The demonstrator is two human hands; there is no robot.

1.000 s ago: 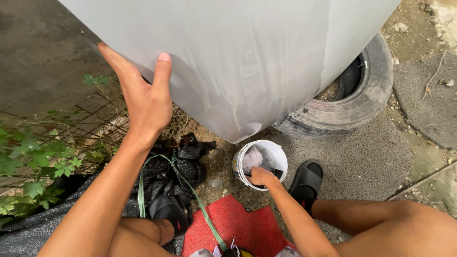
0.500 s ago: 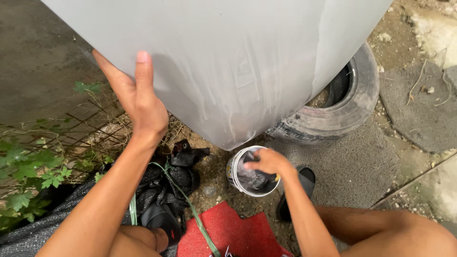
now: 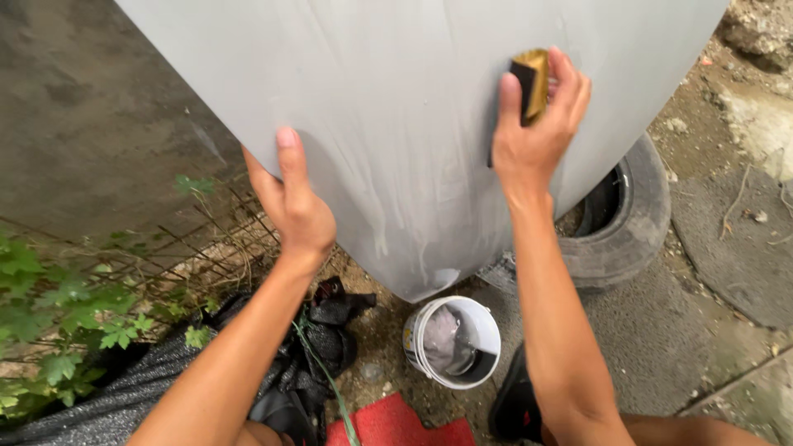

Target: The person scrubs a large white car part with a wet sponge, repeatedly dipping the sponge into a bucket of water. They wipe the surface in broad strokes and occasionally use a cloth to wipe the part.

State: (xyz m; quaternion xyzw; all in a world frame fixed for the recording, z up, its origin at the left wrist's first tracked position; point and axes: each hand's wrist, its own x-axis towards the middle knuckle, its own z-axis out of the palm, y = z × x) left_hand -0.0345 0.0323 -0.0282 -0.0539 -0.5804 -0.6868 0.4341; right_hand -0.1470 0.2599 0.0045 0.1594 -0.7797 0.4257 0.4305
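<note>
Sponge (image 3: 533, 83) gripped by right hand (image 3: 533, 136); left hand (image 3: 293, 206) flat (bucket (image 3: 454, 340) holds cloth (image 3: 442, 337)).

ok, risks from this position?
1. The white bucket sits right under the grey hull's low tip and beside the person's sandal; a knock may tip it.
2. The hull looks wet and streaked, so the bracing left hand might slide.
3. The right hand pinches the sponge block only with its fingers; it could slip out.
</note>
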